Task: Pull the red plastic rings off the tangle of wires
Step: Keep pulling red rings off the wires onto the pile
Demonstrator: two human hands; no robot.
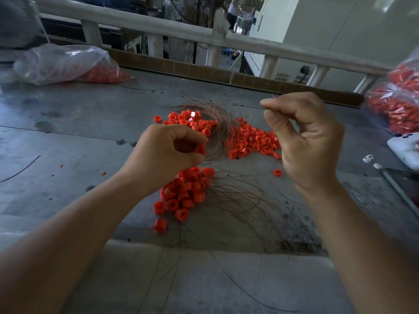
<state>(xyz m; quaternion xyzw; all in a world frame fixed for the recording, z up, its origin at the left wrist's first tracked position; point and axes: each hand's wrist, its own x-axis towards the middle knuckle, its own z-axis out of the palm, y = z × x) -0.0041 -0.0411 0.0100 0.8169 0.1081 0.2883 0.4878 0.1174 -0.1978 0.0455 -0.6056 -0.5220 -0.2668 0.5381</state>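
Grey workbench (68,132), red rings (251,141) and copper wire tangle (223,123) everywhere; left hand (165,152) pinching one ring (200,150), right hand (310,141) pinched, can't tell on what.

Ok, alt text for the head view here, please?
Over a grey table, a person's left hand pinches a red ring while the raised right hand pinches what looks like a thin wire strand. Beneath lie loose red rings and a tangle of copper wires; a bag of rings sits far left, more bags far right.
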